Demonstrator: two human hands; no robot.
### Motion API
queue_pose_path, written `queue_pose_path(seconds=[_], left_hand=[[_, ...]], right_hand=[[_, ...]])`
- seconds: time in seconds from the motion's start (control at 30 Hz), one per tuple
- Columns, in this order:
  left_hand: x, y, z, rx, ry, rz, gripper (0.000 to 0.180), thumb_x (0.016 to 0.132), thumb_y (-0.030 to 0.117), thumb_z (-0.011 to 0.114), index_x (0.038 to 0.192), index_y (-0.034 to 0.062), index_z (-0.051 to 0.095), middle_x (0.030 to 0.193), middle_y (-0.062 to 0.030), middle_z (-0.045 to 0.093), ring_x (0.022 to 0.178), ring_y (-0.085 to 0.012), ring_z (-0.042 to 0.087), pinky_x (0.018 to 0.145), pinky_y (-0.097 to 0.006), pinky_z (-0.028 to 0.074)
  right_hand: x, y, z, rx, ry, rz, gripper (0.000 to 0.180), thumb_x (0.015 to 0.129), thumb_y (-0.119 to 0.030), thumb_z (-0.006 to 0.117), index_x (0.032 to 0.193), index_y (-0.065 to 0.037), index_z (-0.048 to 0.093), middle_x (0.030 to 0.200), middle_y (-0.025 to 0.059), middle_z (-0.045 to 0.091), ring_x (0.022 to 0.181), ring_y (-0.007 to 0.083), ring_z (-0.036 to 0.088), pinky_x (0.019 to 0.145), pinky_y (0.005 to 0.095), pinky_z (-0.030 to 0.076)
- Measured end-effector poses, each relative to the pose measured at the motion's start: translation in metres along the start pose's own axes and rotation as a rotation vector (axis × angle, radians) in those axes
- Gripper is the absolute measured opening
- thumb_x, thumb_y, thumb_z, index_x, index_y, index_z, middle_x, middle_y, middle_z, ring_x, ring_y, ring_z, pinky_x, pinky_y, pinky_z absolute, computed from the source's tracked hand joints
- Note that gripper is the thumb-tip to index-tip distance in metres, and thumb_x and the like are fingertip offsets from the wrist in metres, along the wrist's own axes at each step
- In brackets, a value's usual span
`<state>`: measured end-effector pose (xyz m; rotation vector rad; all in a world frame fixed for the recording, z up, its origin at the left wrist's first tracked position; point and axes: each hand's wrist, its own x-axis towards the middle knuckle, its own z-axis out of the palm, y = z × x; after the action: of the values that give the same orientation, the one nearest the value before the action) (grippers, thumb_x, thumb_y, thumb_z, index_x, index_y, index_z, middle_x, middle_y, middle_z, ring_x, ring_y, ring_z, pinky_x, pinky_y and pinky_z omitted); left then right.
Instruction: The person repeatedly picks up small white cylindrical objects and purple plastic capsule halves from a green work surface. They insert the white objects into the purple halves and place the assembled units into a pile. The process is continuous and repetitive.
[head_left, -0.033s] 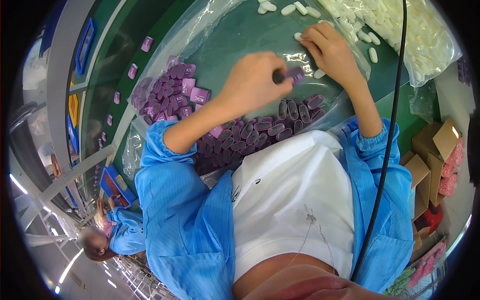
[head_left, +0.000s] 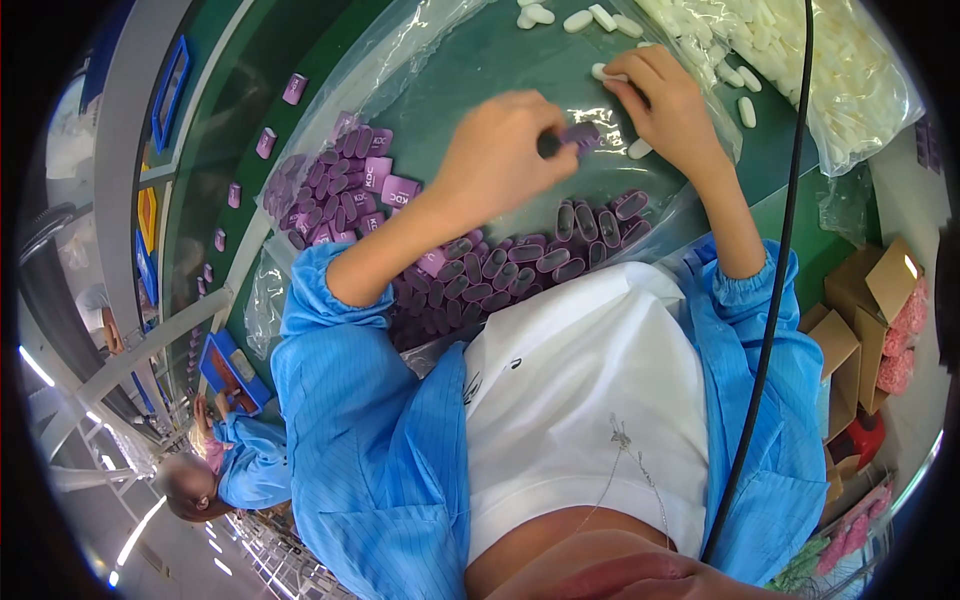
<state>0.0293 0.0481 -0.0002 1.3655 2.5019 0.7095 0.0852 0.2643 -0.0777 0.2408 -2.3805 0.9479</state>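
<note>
The left hand (head_left: 510, 150) has its thumb and fingers closed around a purple case (head_left: 580, 136), held over the middle of the bench. The right hand (head_left: 665, 105), apart from it and toward the bench's far edge, pinches a white piece (head_left: 602, 72) at the fingertips. The case is blurred, so I cannot tell how firm that grip is or which way its hollow faces; a light hold could let it twist or drop. The white piece looks smooth and shows mostly at one end, so uneven pressure might make it slip out.

Another loose white piece (head_left: 639, 148) lies just below the right hand, where a wrist could knock it aside. Along the bench's near edge, a heap of purple cases (head_left: 495, 262) sits close against the white shirt (head_left: 590, 400); leaning in could push some over that edge. The clear plastic sheet (head_left: 400, 75) is wrinkled, and a sleeve (head_left: 325, 280) catching it might drag the cases. On the right, tugging the bulging bag (head_left: 800, 80) could spill more pieces.
</note>
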Motion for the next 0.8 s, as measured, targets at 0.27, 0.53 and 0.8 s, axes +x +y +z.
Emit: queue_pose_path(seconds=[0.27,0.53,0.8], left_hand=[[0.011,-0.029,-0.010,-0.006,-0.029,0.108,0.019,0.073,0.010,0.075,0.088,0.0009,0.067,0.087,-0.0117,0.068,0.079,-0.0306,0.068,0.071,-0.037,0.054],[0.007,-0.042,0.023,-0.309,0.153,0.041,0.024,0.078,0.008,0.081,0.100,0.0014,0.073,0.094,-0.0085,0.073,0.083,-0.0198,0.070,0.078,-0.031,0.056],[0.012,-0.058,0.023,-0.611,-0.027,-0.093,0.023,0.078,0.004,0.083,0.098,-0.0016,0.074,0.100,-0.0041,0.070,0.088,-0.0115,0.067,0.080,-0.026,0.054]], right_hand=[[0.006,-0.046,-0.004,0.212,-0.142,-0.200,0.021,0.077,0.003,0.070,0.097,-0.002,0.069,0.095,0.0079,0.063,0.094,0.0269,0.061,0.077,0.0374,0.053],[0.012,-0.047,0.005,0.107,-0.091,-0.230,0.019,0.074,0.005,0.068,0.094,0.001,0.068,0.092,0.0097,0.062,0.089,0.0278,0.060,0.076,0.0373,0.053],[0.018,-0.052,0.005,0.145,-0.165,-0.201,0.017,0.074,0.006,0.068,0.090,0.002,0.068,0.089,0.0095,0.061,0.088,0.0272,0.060,0.074,0.0374,0.053]])
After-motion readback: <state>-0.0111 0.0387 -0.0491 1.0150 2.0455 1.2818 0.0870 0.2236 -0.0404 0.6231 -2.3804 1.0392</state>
